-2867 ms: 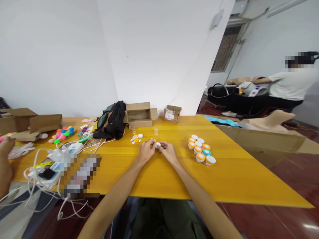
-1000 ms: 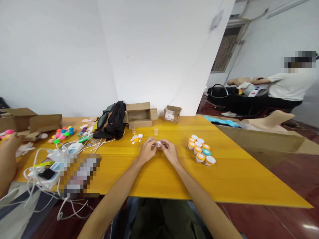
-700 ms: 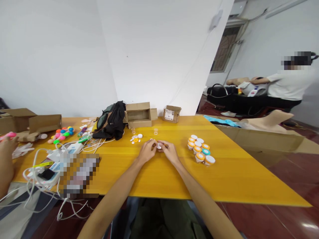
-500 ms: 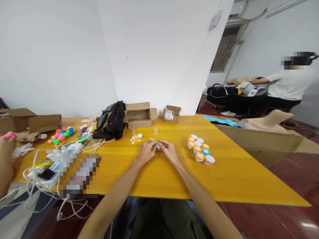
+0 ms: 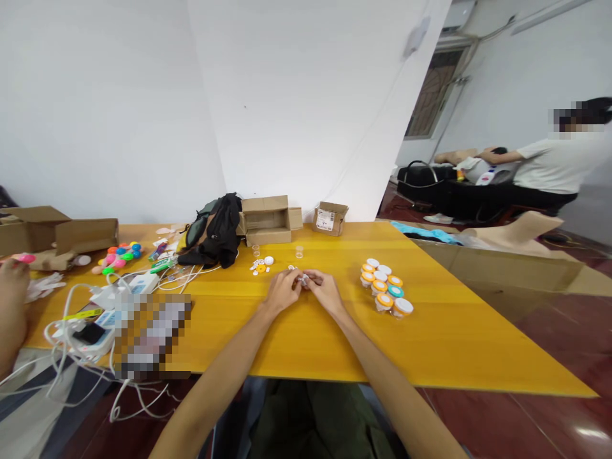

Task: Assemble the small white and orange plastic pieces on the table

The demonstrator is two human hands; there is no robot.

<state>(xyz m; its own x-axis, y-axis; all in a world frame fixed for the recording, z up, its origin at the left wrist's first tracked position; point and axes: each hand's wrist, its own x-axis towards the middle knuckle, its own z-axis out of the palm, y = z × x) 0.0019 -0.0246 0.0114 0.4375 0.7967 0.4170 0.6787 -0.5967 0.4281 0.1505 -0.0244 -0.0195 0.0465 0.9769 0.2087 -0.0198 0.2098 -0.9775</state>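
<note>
My left hand (image 5: 284,291) and my right hand (image 5: 325,292) meet over the middle of the table, fingers closed on a small clear-and-white piece (image 5: 303,279). Fingertips hide most of it, so its kind is unclear. Just beyond them stand two small clear cups, one straight ahead (image 5: 299,252) and the other farther left (image 5: 255,250). Near the left cup lie loose white pieces, an orange ring (image 5: 261,269) and a white round lid (image 5: 268,261). To the right of my right hand, several clear jars (image 5: 384,301) with orange, white and teal lids stand grouped together.
Two open cardboard boxes, one wide (image 5: 266,231) and one small (image 5: 329,220), stand by the wall beside a black bag (image 5: 222,233). Leftward lie a power strip (image 5: 98,338), tangled cables, a blurred-out phone-like object, colourful balls (image 5: 118,258) and another person's hand (image 5: 13,293).
My fingers have shifted slightly around the small piece, while both hands stay in place. At the far left, the other person's hand has moved a little.
</note>
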